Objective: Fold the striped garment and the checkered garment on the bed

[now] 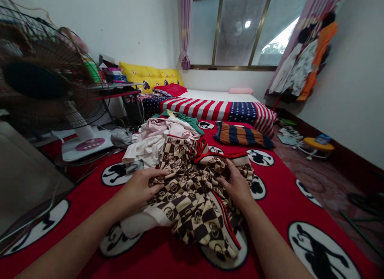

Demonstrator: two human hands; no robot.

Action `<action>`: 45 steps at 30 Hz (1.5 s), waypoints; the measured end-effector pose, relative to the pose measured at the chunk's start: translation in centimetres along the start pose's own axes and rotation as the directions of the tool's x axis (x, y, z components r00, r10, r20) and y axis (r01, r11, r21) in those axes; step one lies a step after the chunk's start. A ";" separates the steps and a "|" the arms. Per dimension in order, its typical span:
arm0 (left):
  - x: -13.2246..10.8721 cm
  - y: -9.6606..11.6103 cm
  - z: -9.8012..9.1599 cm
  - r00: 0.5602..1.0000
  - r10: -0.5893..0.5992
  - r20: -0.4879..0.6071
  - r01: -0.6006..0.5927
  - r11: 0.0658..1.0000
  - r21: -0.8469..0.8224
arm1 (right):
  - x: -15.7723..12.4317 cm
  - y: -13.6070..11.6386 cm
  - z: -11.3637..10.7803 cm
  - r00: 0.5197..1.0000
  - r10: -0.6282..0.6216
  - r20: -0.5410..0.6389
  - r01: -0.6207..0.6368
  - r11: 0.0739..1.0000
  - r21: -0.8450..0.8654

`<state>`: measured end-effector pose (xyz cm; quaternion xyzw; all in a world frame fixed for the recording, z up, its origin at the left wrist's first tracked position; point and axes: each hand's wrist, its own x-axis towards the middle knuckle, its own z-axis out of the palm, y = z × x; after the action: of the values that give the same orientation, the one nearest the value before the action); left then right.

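Note:
A brown-and-cream checked garment (192, 195) with red trim lies crumpled on a red blanket (279, 199) printed with black-and-white ovals. My left hand (141, 188) rests on its left side, fingers curled into the cloth. My right hand (237, 183) grips the cloth on the right side, fingers closed in the folds. Behind the garment is a heap of pale pink and white clothes (159, 139), with a green piece (187, 119) at the back.
A standing fan (45, 83) is close on the left. A striped pillow (241, 136) lies beyond the heap, then a stars-and-stripes bedspread (216, 107) and yellow pillows (150, 75). A small yellow stool (318, 145) stands on the floor at right, clothes hang by the window.

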<state>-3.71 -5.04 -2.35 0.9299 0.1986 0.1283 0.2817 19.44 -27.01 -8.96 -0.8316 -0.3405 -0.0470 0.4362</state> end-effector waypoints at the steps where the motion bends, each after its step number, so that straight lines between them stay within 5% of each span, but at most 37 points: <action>1: -0.5 -0.1 -0.9 0.999 -0.029 0.013 0.029 0.999 -0.021 | 0.1 0.2 -0.3 1.000 0.007 0.017 -0.007 1.000 0.005; 4: -2.0 -1.1 -3.4 0.991 -0.130 0.011 0.131 0.990 -0.056 | 0.4 0.7 -1.5 0.996 0.082 -0.019 -0.076 0.973 0.218; 7: -3.0 -2.5 -5.3 0.973 -0.228 0.039 0.231 0.967 -0.106 | 0.8 0.6 -2.9 0.936 0.258 -0.240 -0.092 0.835 0.542; 10: -3.7 -3.8 -5.9 0.955 -0.284 0.079 0.294 0.940 -0.172 | 1.5 1.0 -4.1 0.762 0.434 -0.480 0.023 0.722 0.691; 13: -3.9 -4.5 -5.5 0.961 -0.251 0.113 0.266 0.953 -0.147 | 2.2 2.6 -5.2 0.589 0.545 -0.596 0.126 0.667 0.734; 16: -3.4 -4.5 -4.9 0.983 -0.123 0.134 0.129 0.991 -0.038 | 2.5 4.3 -5.9 0.452 0.570 -0.686 0.101 0.731 0.674; 18: -2.4 -3.9 -4.5 0.995 -0.056 0.079 0.054 0.998 0.024 | 2.4 4.5 -6.1 0.422 0.493 -0.761 0.094 0.811 0.578; 20: -1.1 -2.9 -4.0 0.999 -0.040 -0.027 0.042 0.998 0.055 | 2.2 3.7 -5.9 0.496 0.362 -0.789 0.110 0.875 0.471; 22: 0.5 -1.5 -3.0 0.997 -0.033 -0.066 0.035 0.999 0.028 | 1.8 2.5 -5.4 0.677 0.246 -0.693 0.093 0.906 0.412; 24: 2.1 0.0 -1.4 1.000 0.004 -0.018 -0.004 1.000 -0.015 | 1.5 1.4 -4.7 0.879 0.186 -0.440 0.003 0.919 0.394; 26: 3.6 1.2 0.5 0.998 0.039 0.044 -0.040 0.999 0.007 | 1.3 1.0 -3.9 0.971 0.154 -0.182 -0.100 0.957 0.273; 31: 6.1 1.8 4.4 0.998 0.020 0.062 -0.028 0.992 0.124 | 0.9 1.8 -3.0 0.995 0.102 -0.001 -0.102 0.985 -0.140; 33: 6.7 1.6 4.8 0.994 0.016 0.106 -0.027 0.995 0.099 | 0.9 1.8 -3.3 0.992 0.119 0.034 -0.115 0.988 -0.099; 36: 8.1 1.7 3.7 0.981 -0.038 0.193 0.047 0.998 -0.042 | 1.1 1.1 -4.1 0.967 0.248 0.057 -0.254 0.941 0.223; 38: 9.6 2.1 2.4 0.996 -0.031 0.086 0.051 0.969 -0.240 | 1.3 0.4 -4.6 0.956 0.293 0.019 -0.265 0.831 0.489; 40: 11.2 2.5 1.4 0.989 0.051 -0.141 -0.102 0.918 -0.382 | 1.6 0.0 -4.8 0.965 0.239 -0.108 -0.119 0.764 0.635; 42: 12.3 2.6 1.0 0.939 0.157 -0.307 -0.262 0.904 -0.337 | 1.8 0.1 -4.7 0.964 0.156 -0.214 0.014 0.778 0.628; 45: 11.8 2.4 1.4 0.928 0.204 -0.312 -0.258 0.956 -0.141 | 1.7 0.5 -4.4 0.972 0.095 -0.215 0.039 0.837 0.546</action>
<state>8.02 -2.29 -0.61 0.8881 0.1147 0.3149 0.3145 22.02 -29.61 -5.92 -0.6663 -0.2738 -0.0386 0.6925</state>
